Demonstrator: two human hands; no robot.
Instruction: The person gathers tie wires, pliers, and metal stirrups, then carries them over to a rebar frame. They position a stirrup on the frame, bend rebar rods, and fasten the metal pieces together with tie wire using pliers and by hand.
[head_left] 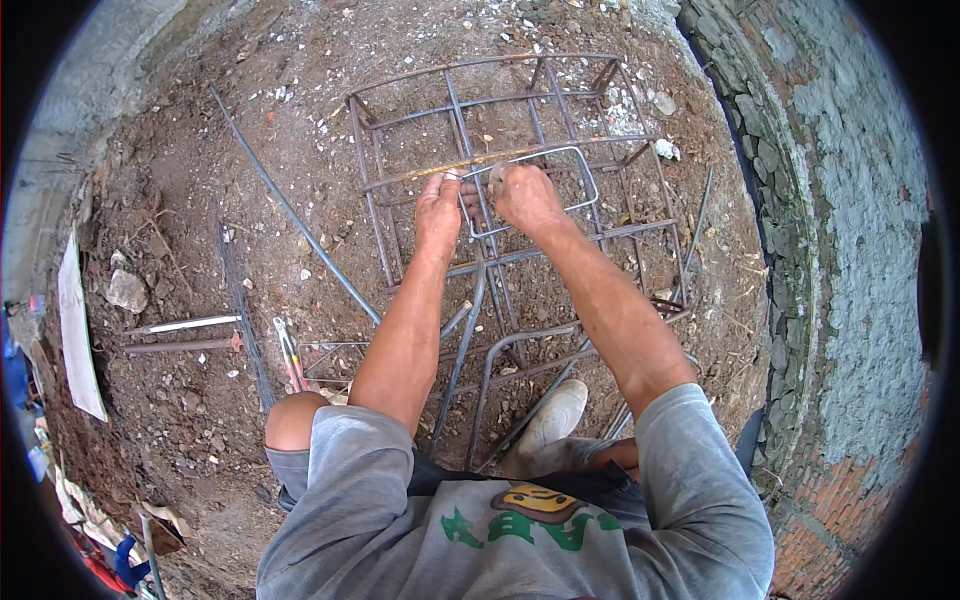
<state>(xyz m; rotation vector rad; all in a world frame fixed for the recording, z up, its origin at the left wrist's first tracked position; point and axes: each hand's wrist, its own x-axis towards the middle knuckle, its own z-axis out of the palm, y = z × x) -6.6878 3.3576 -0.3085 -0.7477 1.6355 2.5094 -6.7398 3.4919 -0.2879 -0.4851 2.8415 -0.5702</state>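
Down in the head view, both hands are working at a rebar cage lying on the dirt ground. The left hand is closing its fingers around a cage bar, and the right hand is gripping the corner of a bent steel stirrup resting against the cage. The stirrup is looking stiff, rough and fairly light, best held at its rounded corners; the cage itself seems heavy and rigid. Pliers are lying near the knee, beside loose rods.
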